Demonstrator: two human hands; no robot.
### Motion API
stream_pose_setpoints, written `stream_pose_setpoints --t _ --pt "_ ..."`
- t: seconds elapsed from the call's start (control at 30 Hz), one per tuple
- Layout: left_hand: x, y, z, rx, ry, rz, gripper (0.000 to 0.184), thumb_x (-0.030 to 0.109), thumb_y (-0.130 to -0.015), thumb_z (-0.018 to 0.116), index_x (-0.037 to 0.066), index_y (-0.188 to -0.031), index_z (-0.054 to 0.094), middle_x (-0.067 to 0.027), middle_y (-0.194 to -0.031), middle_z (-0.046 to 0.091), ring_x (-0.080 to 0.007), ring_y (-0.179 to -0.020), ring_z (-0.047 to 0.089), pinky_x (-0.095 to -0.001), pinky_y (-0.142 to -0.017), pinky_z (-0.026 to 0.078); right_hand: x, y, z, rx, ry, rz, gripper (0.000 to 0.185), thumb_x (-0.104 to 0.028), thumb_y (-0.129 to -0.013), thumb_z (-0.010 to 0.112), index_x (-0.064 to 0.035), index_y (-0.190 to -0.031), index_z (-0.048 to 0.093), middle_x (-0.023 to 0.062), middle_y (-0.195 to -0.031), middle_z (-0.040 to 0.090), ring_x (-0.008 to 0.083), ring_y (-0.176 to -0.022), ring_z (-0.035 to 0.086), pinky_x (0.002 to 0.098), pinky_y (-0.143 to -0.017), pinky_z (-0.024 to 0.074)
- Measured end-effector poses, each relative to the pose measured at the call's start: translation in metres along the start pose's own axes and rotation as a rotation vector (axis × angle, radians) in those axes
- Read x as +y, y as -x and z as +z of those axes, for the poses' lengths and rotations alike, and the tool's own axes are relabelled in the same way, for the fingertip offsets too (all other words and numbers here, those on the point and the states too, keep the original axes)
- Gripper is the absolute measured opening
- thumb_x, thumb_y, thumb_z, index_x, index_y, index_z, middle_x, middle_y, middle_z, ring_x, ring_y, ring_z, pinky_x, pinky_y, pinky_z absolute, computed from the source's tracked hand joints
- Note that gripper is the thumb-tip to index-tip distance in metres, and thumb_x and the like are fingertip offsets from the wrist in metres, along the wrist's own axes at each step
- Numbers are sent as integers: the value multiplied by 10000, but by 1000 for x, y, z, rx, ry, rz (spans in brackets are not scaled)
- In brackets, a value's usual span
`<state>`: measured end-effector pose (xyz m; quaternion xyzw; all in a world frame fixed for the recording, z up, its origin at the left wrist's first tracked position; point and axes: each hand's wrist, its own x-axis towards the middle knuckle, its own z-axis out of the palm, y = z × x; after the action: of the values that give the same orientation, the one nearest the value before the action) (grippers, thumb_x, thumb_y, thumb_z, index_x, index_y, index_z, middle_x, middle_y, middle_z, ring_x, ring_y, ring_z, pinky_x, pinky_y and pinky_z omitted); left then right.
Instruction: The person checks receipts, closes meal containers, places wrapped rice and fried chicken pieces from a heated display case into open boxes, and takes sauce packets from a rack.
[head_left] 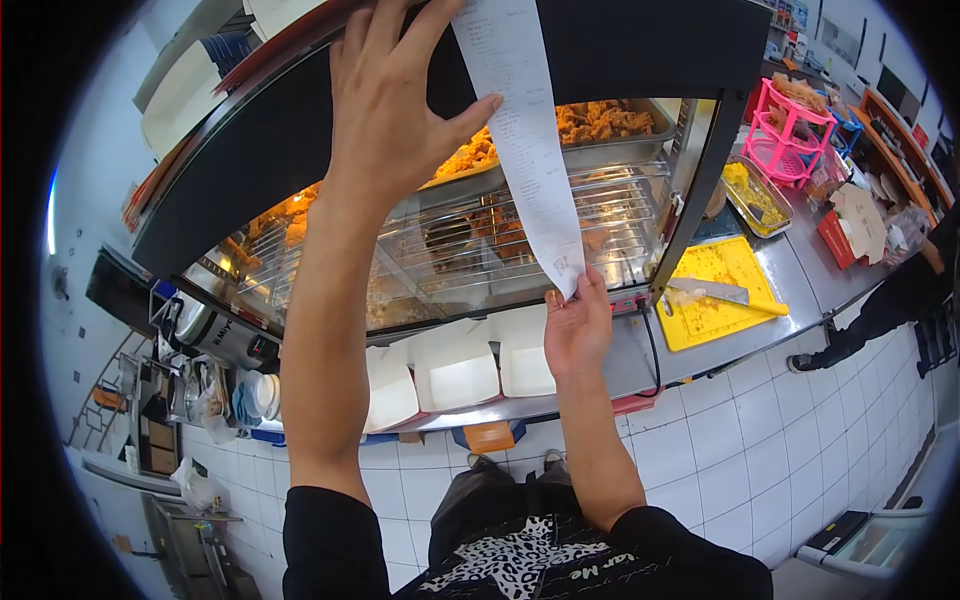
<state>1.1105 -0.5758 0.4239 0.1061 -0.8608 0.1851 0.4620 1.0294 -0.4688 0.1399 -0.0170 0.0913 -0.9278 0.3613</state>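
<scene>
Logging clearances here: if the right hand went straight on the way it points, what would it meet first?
Beyond the paper strip it holds, the right hand would probably meet the near side of the lit food cabinet, though the gap is hard to judge from this view.

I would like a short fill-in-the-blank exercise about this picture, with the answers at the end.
1. The person's ____ hand pinches the lower end of the long white printed paper strip.
2. The metal-bladed knife lies on a flat rectangular cutting board coloured ____.
3. The tiered plastic rack is ____.

Missing words: right; yellow; pink.
</scene>
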Motion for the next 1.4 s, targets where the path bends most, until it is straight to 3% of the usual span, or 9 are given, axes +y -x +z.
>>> stream_pose_setpoints --t 0.17,0.37,0.47,0.57,0.67,0.97,1.27,1.4 --pt "-6 -1 6 1 -56 4 881 187 -655 891 111 -1469 562 -166 -1344 522 -383 -1253 481 -492 -1099 376 6 3 -1 6 172 -60 280 -21 -969 666 -50 -1243 620 40 -1091 649 164 -1009 611 344 -796 485" --pt "2 -3 -9 -83 32 -22 909 170 -653 901 107 -1488 545 -166 -1355 509 -376 -1253 477 -491 -1096 378 12 2 -11 -38 174 -54 242 -1 -972 635 -74 -1203 638 47 -1118 680 149 -991 629 340 -764 477" --pt "-20 3 14 52 -23 106 929 225 -635 922 247 -1492 562 -65 -1401 561 -314 -1286 498 -483 -1146 368 11 3 -8 -16 196 -60 230 -21 -978 657 -44 -1205 628 38 -1032 646 163 -971 622 347 -785 500" --pt "-19 3 13 41 -13 85 956 227 -629 927 261 -1506 549 -71 -1406 558 -319 -1300 491 -484 -1156 369 11 2 -8 -6 196 -55 226 -21 -977 657 -44 -1200 628 37 -1021 649 161 -950 618 347 -784 500" --pt "-22 5 15 37 -33 81 981 224 -625 957 234 -1506 527 -53 -1396 545 -305 -1240 510 -488 -1090 395 12 3 -9 -33 220 -65 212 -6 -979 624 -68 -1182 634 40 -1083 680 135 -947 618 346 -759 481" --pt "-20 5 13 12 -43 66 1006 226 -617 963 224 -1517 515 -51 -1416 534 -307 -1248 500 -486 -1088 397 11 3 -11 -39 229 -45 185 -22 -995 600 -57 -1176 621 29 -1004 652 127 -801 576 334 -736 481" --pt "-21 5 13 -6 -34 52 1004 235 -638 953 232 -1532 498 -53 -1432 522 -312 -1256 493 -490 -1099 389 9 1 -9 -5 236 -58 126 -38 -996 629 -50 -1121 647 26 -924 651 142 -739 597 342 -711 497" --pt "-20 5 13 -14 -34 42 1008 238 -637 954 234 -1535 495 -49 -1438 518 -306 -1256 490 -489 -1103 385 10 -1 -15 -8 241 -48 127 -35 -997 609 -67 -1120 622 41 -969 667 152 -766 604 347 -710 493"
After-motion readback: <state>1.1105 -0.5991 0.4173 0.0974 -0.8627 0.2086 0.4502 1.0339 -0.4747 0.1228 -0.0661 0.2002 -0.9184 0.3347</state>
